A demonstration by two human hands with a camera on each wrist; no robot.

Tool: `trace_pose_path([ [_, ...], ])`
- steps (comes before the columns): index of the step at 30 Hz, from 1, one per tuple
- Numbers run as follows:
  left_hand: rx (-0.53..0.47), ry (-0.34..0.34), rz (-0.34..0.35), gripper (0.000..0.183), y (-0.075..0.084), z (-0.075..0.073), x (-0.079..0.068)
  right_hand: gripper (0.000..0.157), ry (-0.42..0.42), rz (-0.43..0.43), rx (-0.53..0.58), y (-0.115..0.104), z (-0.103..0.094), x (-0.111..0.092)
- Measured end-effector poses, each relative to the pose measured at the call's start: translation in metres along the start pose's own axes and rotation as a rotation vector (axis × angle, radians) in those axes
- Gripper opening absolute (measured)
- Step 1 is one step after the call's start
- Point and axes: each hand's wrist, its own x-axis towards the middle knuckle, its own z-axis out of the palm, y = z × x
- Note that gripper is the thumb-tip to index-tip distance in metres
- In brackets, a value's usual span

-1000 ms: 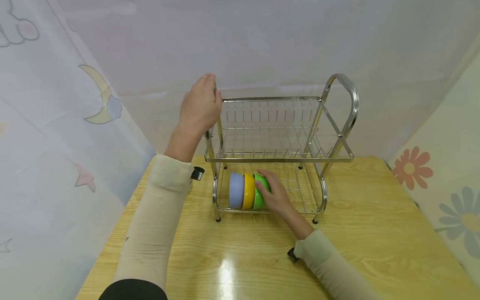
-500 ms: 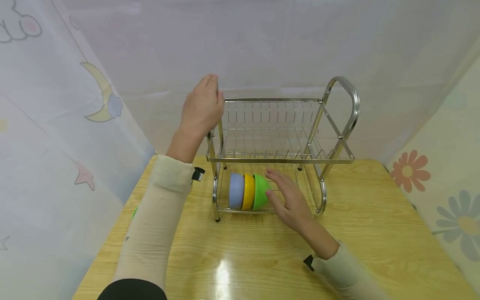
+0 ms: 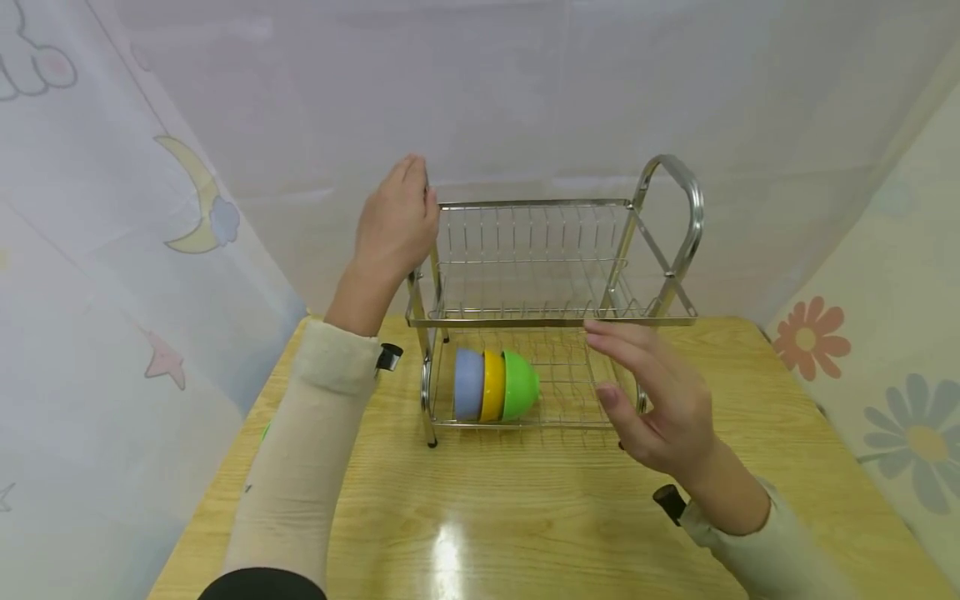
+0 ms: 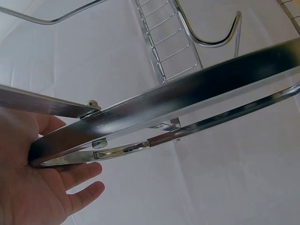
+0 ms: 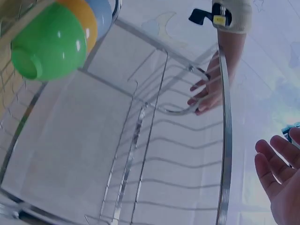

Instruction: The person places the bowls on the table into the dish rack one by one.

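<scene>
A two-tier metal dish rack (image 3: 517,322) stands on the table. My left hand (image 3: 395,218) grips its left end handle (image 4: 154,104), palm against the bend and fingers on both sides of the bar. On the lower tier, a blue bowl (image 3: 468,384), a yellow bowl (image 3: 492,385) and a green bowl (image 3: 520,385) stand on edge, pressed together in a row at the left. The green one's base faces right. My right hand (image 3: 663,400), fingers extended and holding nothing, is in front of the rack's right side, apart from the bowls.
The wooden table (image 3: 480,500) extends in front of the rack. A sliver of something green (image 3: 266,430) shows beside my left sleeve, mostly hidden. Printed cloth (image 3: 97,275) hangs behind and at both sides. The rack's right handle (image 3: 693,208) rises near my right hand.
My right hand has let go of the green bowl and drawn back to the right and toward me. The left hand keeps its place on the handle.
</scene>
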Motion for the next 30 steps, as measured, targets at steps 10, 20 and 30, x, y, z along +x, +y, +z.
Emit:
trace_pose_path([
  [10,-0.008,0.023,-0.007,0.057,-0.004,0.005,-0.001,0.047,-0.001,0.046,-0.106,0.022,-0.015,0.019],
  [20,-0.025,0.04,-0.003,0.057,-0.007,0.01,-0.001,0.053,-0.035,0.045,-0.239,0.065,-0.03,0.029],
  [30,-0.035,0.045,0.013,0.058,-0.01,0.013,-0.003,0.039,-0.11,0.11,-0.365,0.119,-0.054,0.026],
])
